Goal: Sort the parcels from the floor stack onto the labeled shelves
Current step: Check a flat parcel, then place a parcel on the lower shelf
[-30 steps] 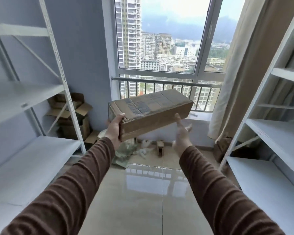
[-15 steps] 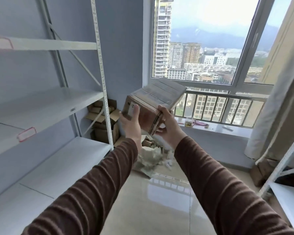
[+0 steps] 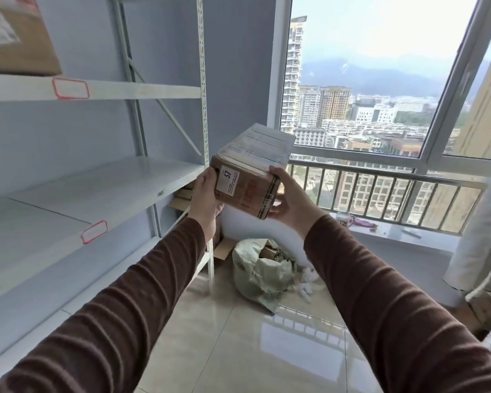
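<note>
I hold a long brown cardboard parcel (image 3: 248, 177) end-on at chest height, its near end bearing a white sticker marked 37. My left hand (image 3: 204, 199) grips the left side of that end and my right hand (image 3: 288, 199) grips the right side and underside. The white metal shelving (image 3: 97, 185) stands just to the left, with red-bordered labels (image 3: 94, 232) on the shelf edges. Another brown parcel (image 3: 17, 38) sits on the top shelf at the upper left.
A greenish woven sack (image 3: 262, 272) with parcels inside lies on the tiled floor below the parcel. Flattened cardboard boxes (image 3: 183, 198) are stacked in the corner behind the shelf post. A window with a railing (image 3: 380, 177) fills the far wall, a curtain (image 3: 482, 222) at right.
The view has swung left toward the shelving. The parcel has turned from broadside to end-on, its numbered end now facing me, with both hands closing round that end.
</note>
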A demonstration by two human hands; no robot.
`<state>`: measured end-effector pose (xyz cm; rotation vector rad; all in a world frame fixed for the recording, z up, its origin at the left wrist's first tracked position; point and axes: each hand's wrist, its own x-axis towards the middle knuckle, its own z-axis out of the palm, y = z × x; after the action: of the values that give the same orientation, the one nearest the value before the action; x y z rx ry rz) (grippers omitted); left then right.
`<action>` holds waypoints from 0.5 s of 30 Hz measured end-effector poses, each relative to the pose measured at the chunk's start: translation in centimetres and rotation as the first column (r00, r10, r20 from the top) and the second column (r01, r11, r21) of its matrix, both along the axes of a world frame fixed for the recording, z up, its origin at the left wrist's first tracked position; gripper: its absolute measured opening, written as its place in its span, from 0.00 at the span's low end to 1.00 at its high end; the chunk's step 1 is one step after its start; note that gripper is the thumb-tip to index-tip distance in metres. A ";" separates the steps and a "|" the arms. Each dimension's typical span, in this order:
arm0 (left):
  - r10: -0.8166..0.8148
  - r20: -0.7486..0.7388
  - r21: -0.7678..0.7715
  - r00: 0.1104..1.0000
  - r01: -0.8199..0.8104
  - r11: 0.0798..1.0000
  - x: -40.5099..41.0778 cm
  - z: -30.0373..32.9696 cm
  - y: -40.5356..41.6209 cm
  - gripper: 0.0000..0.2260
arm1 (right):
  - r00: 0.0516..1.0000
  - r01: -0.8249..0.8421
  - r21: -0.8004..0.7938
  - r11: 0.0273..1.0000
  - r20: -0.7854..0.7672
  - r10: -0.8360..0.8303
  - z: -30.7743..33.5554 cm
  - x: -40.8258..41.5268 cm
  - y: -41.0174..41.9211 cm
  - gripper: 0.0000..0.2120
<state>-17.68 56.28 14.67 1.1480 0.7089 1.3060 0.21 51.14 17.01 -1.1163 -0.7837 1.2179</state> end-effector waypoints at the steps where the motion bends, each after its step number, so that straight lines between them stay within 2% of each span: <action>1: -0.010 0.008 -0.005 1.000 0.010 1.000 -0.3 -0.2 0.4 0.25 | 1.000 -0.004 0.003 1.000 0.004 0.004 0.0 -0.3 0.2 0.16; 3: -0.036 0.014 -0.016 0.999 0.037 0.999 -0.8 -0.4 0.9 0.31 | 1.000 -0.006 0.008 1.000 0.020 0.006 -0.2 -0.7 0.7 0.18; 7: -0.049 0.048 -0.069 0.998 0.052 0.996 -0.6 -1.0 1.6 0.39 | 0.996 0.029 0.015 0.999 0.087 -0.030 -0.7 -1.4 1.7 0.31; 9: -0.003 0.069 -0.146 0.998 0.013 0.989 -0.1 -1.5 2.2 0.50 | 0.987 0.072 0.018 0.997 0.145 -0.074 -1.2 -2.3 2.2 0.36; 11: 0.008 0.064 -0.200 0.998 0.005 0.980 0.9 -1.9 2.5 0.55 | 0.977 0.130 0.018 0.991 0.165 -0.131 -1.4 -3.5 2.8 0.43; 13: -0.066 0.036 -0.223 0.997 0.072 0.972 2.1 -2.1 2.5 0.51 | 0.964 0.198 0.010 0.980 0.181 -0.196 -2.4 -3.9 4.7 0.58; 15: -0.092 0.024 -0.245 0.995 0.095 0.965 2.9 -1.8 2.4 0.41 | 0.962 0.225 0.028 0.974 0.149 -0.227 -4.0 -3.4 7.4 0.66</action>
<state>-14.73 58.73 12.88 0.9598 0.7754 1.1099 -3.20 58.51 12.97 -1.2635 -0.7525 0.9446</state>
